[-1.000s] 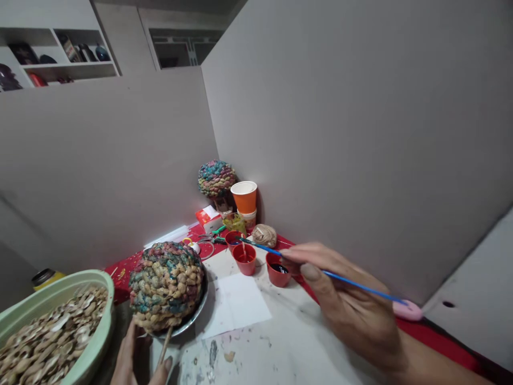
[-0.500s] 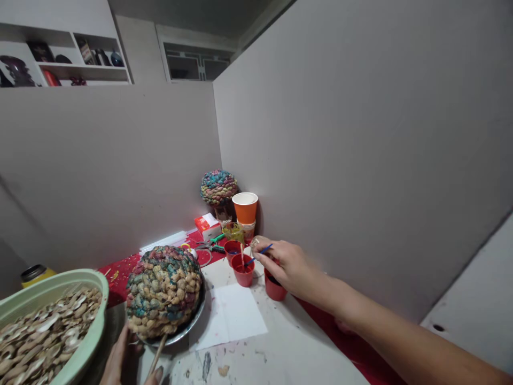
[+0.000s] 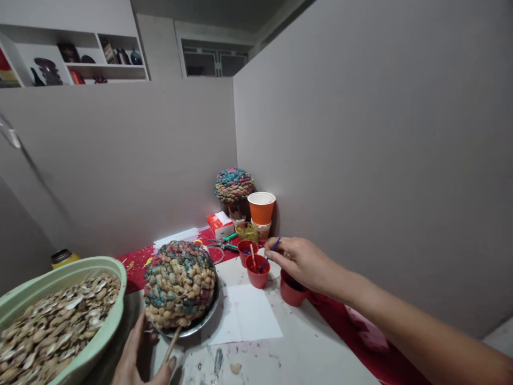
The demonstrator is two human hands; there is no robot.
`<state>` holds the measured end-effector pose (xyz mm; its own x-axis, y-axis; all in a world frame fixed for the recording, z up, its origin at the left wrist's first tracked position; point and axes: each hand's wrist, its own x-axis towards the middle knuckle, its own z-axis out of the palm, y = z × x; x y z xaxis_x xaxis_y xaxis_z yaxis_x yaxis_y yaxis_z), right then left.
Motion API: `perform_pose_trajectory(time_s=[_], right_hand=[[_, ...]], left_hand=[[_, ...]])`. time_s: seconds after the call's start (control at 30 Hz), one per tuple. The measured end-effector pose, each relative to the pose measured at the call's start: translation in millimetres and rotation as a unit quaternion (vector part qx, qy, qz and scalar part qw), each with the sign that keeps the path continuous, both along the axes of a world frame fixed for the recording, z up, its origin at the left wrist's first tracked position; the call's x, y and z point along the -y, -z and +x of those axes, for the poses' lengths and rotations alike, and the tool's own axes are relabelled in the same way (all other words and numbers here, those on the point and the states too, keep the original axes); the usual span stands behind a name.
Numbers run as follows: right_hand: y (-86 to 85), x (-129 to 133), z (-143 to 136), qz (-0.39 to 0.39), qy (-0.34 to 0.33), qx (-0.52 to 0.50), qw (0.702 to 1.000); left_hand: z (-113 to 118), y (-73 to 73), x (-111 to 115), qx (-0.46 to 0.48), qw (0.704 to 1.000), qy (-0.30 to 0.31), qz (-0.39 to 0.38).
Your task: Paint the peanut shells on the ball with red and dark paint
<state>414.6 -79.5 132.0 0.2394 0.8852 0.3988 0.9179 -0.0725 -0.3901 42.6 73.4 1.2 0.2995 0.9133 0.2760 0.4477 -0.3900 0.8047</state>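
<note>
A left hand (image 3: 134,357), fingers parted, grip unclear, curved beside a stick (image 3: 173,343) below the part-painted shell ball (image 3: 180,283), near left; farther right, a red cup (image 3: 257,279) received a paintbrush (image 3: 277,243), raised a second earlier, pinched in the right hand (image 3: 300,262), apparently loading colour.

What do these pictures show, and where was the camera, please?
No machine here: these are a person's bare hands, seen from a camera worn on the head, looking forward and down. The right hand holds a blue brush, its tip in a red cup. The left hand is beside a partly coloured, lumpy ball in a metal dish, near a wooden stick; whether it grips them is unclear. White paper lies on the table, and a green basin of peanut shells stands to the left.
</note>
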Motion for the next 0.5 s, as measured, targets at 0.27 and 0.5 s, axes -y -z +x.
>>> perform_pose_trajectory(time_s=[0.27, 0.5], right_hand=[[15.0, -16, -1, -0.045, -0.009, 0.01, 0.999], [14.2, -19, -2, -0.02, -0.032, -0.053, 0.998]], left_hand=[[0, -5.0, 6, -0.004, 1.0, 0.014, -0.019], [11, -0.3, 15, 0.037, 0.997, -0.029, 0.057]])
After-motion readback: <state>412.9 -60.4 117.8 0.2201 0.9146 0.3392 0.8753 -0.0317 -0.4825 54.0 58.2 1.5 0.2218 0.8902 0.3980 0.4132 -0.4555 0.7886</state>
